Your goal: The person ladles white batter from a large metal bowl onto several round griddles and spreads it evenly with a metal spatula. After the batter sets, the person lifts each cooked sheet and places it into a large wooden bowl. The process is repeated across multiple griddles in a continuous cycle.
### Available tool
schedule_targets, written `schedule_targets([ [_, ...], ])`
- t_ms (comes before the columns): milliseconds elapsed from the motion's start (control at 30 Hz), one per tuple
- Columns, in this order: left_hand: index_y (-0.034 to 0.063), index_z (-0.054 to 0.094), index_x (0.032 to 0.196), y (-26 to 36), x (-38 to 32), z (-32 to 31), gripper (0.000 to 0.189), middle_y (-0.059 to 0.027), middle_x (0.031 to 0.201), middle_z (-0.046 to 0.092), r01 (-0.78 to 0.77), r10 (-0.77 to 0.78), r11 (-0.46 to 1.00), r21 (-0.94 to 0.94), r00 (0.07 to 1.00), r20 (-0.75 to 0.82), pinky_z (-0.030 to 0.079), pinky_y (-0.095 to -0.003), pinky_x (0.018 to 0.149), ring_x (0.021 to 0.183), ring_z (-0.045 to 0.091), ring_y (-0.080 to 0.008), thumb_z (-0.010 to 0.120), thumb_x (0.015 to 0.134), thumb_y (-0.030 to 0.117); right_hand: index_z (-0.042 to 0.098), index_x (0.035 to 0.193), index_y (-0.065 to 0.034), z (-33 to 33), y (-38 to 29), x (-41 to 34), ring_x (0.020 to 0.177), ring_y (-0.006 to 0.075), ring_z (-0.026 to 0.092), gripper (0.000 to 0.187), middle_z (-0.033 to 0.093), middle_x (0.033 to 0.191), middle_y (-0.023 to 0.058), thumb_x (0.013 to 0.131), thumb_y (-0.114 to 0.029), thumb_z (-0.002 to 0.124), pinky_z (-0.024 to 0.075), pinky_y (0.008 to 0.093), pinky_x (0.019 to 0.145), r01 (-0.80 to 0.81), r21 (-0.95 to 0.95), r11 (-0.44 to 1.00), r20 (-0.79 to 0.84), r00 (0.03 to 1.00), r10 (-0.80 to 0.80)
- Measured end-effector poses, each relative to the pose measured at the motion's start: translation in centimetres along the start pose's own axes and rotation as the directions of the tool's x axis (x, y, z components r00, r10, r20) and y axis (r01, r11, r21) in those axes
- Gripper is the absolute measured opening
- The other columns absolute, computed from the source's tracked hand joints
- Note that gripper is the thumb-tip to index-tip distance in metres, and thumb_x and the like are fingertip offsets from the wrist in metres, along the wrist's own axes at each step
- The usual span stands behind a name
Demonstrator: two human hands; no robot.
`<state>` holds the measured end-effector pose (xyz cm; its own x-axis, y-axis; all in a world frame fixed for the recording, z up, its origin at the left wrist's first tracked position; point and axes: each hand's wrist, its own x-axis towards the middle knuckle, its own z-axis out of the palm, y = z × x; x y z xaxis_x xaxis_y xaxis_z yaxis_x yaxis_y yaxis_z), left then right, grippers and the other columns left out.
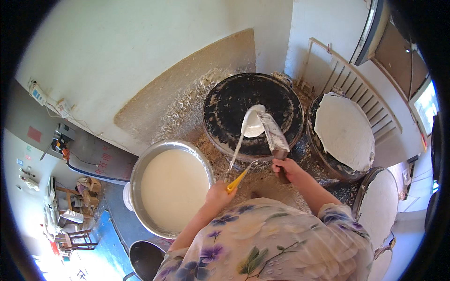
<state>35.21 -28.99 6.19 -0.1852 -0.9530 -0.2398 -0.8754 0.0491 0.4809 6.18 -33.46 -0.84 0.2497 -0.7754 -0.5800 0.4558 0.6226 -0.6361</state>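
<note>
My left hand [218, 195] grips the thin handle of a batter-coated ladle [254, 127]. A yellow-handled tool [237, 181] is held in the same fist, its tip pointing up and to the right. The ladle's bowl is over a round black griddle [228, 102]. In my right hand [290, 169] is the wooden grip of a flat scraper [273, 132], its blade smeared with white batter. The blade's far end meets the ladle's rim. Left of my left hand stands a large metal pot [136, 196] of creamy white batter [174, 188].
On a second griddle [311, 133] at the right lies a thin white sheet of batter [346, 131]; another coated griddle [378, 207] stands nearer. A dark metal pot [146, 258] is at lower left. Splattered wall [197, 95] rises behind, with a pale radiator [355, 80] at right.
</note>
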Motion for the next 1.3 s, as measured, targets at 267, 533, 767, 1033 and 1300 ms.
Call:
schedule_targets([
  [267, 0.0024, 0.055, 0.094, 2.3, 2.5, -0.5, 0.026, -0.0098, 0.079, 0.060, -0.363, 0.252, 0.711, -0.602, 0.931, -0.263, 0.045, -0.0352, 0.046, 0.052, 0.055, -0.0209, 0.058, 0.082, 0.025, 0.052, 0.089, -0.0078, -0.9, -0.6, -2.2, 0.057, 0.0115, 0.051, 0.019, 0.054, 0.068, 0.0020, 0.079, -0.015, 0.066, 0.0439, 0.0283, 0.053, 0.135, -0.213, 0.968, 0.067, 0.990, -0.123],
  [533, 0.0044, 0.045, 0.115, 0.6, 0.7, -2.6, 0.043, -0.0102, 0.092, 0.060, 0.328, 0.257, -0.227, -0.917, 0.928, 0.269, 0.036, -0.0218, 0.037, 0.048, 0.048, -0.0094, 0.059, 0.080, 0.024, 0.054, 0.120, -0.0167, -5.5, -1.4, 4.5, 0.062, 0.0164, 0.057, 0.050, 0.061, 0.075, 0.0040, 0.072, -0.012, 0.066, 0.0448, 0.0299, 0.059, 0.142, -0.922, 0.360, -0.040, 0.890, -0.454],
  [767, 0.0013, 0.044, 0.117, -8.2, -8.7, -5.9, 0.049, -0.0154, 0.104, 0.058, 0.003, -0.066, -0.166, -0.986, 0.998, 0.014, 0.049, -0.0418, 0.081, 0.095, 0.058, -0.0289, 0.057, 0.080, 0.030, 0.060, 0.111, -0.0168, -10.3, -2.9, 2.1, 0.077, 0.0280, 0.061, 0.045, 0.064, 0.086, 0.0114, 0.066, -0.010, 0.066, 0.0485, 0.0378, 0.070, 0.034, -0.999, 0.003, 0.030, 0.912, -0.410],
  [1033, 0.0051, 0.052, 0.102, -13.8, -22.1, -7.8, 0.034, -0.0024, 0.059, 0.051, 0.309, -0.633, 0.130, -0.942, 0.757, 0.161, 0.026, -0.0216, 0.031, 0.037, 0.036, -0.0067, 0.066, 0.075, 0.021, 0.059, 0.114, -0.0151, -4.3, 8.1, 2.6, 0.065, 0.0169, 0.061, 0.053, 0.066, 0.084, 0.0058, 0.063, -0.010, 0.072, 0.0470, 0.0308, 0.060, 0.128, -0.684, 0.718, -0.241, 0.890, -0.388],
  [1300, 0.0054, 0.060, 0.090, -20.6, -26.6, -3.9, 0.023, -0.0030, 0.062, 0.055, 0.830, -0.839, 0.419, -0.369, 0.509, 0.192, 0.040, -0.0262, 0.042, 0.048, 0.049, -0.0134, 0.067, 0.074, 0.020, 0.062, 0.105, -0.0270, -3.7, 5.3, 5.8, 0.082, 0.0332, 0.059, 0.042, 0.061, 0.090, 0.0163, 0.071, -0.003, 0.054, 0.0460, 0.0425, 0.070, 0.050, -0.983, -0.176, 0.131, 0.863, -0.487],
])
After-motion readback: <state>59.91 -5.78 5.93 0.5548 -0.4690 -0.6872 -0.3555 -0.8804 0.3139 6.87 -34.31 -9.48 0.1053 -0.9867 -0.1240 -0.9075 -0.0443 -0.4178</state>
